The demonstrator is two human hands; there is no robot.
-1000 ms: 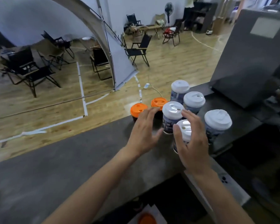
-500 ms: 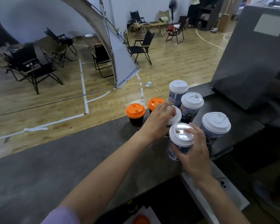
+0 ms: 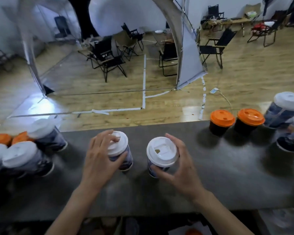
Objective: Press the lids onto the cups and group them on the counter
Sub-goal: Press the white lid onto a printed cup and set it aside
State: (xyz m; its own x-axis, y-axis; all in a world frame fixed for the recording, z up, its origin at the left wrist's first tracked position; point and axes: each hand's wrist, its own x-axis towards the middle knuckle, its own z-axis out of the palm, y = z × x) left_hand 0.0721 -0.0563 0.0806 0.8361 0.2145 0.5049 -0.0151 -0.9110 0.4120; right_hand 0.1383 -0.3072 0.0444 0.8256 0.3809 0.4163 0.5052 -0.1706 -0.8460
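While left hand point(image 3: 98, 160) grips 1 cup point(image 3: 120, 155), right hand point(image 3: 180, 168) grips another point(image 3: 161, 156)

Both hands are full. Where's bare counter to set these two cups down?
Widest bare patch: the grey counter between the white-lidded paper cup in the right hand and the two orange-lidded dark cups. A narrower strip lies between the left hand, gripping its own white-lidded cup, and the left-edge cup cluster. Both ends are crowded.

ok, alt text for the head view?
A person's left hand and right hand each grip a white-lidded cup, left cup and right cup, held apart over a grey counter. More lidded cups cluster at the left edge; two orange-lidded cups stand at right.
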